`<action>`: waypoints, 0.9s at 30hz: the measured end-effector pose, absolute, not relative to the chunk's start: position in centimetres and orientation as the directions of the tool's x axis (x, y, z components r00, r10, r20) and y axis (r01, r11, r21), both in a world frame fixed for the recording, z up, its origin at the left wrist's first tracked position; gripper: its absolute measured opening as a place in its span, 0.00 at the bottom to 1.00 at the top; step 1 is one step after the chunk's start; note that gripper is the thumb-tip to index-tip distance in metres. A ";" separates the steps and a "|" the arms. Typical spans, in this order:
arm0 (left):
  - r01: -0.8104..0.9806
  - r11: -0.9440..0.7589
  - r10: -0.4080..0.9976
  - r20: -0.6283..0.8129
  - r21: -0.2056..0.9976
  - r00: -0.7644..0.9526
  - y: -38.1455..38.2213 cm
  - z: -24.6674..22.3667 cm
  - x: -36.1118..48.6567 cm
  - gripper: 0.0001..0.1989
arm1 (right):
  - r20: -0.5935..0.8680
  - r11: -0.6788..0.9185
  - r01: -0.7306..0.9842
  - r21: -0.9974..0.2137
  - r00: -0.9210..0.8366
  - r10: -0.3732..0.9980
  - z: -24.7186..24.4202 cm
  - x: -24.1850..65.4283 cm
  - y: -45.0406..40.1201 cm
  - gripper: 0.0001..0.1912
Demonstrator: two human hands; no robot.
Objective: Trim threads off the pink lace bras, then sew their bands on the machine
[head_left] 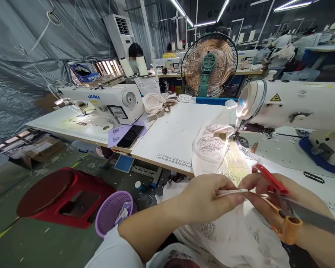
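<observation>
My left hand [209, 199] is closed, pinching the folded edge of a white garment piece [229, 230] between thumb and fingers. Close beside it, my right hand [268, 193] pinches the same edge with its fingertips. Scissors [293, 208] with red and orange handles are also held in my right hand, their blades pointing back to the right over the wrist. More white fabric hangs below both hands onto my lap. A white lace bra cup [210, 145] lies on the table by the needle of the right sewing machine [293, 102].
Another sewing machine [100, 102] stands to the left, with a phone [130, 136] on purple paper near it. A large fan [209, 63] is behind the table [173, 130]. On the floor are a red stool [80, 193] and a purple basket [108, 216]. Other people work farther back.
</observation>
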State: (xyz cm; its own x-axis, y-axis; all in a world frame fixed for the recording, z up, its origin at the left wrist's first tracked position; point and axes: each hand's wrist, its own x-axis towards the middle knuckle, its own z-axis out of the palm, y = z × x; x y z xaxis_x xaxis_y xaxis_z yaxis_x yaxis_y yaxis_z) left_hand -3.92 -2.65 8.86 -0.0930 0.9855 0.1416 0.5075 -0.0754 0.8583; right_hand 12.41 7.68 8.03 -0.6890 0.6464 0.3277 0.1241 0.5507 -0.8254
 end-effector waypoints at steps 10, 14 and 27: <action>0.940 -0.254 0.766 0.641 0.227 0.052 -2.2 6.8 -3.2 0.12 | 0.304 0.524 0.106 -0.845 -0.710 0.635 7.3 12.0 7.8 0.09; 0.976 -0.218 0.674 0.727 0.029 0.129 -2.1 6.4 -3.1 0.10 | 0.296 0.508 0.130 -0.852 -0.679 0.671 7.3 11.6 7.5 0.10; 0.912 -0.228 0.862 0.506 0.340 0.026 -2.1 6.8 -4.4 0.15 | 0.235 0.493 0.175 -0.852 -0.715 0.659 7.4 11.1 9.3 0.14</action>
State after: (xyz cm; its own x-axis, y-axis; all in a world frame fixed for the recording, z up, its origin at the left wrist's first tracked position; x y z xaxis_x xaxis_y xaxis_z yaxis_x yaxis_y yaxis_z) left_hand -4.40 -2.08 6.75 0.0264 0.8621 0.5060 0.9123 -0.2277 0.3404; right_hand 11.11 9.27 7.43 -0.7145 0.6591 0.2347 0.1751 0.4932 -0.8521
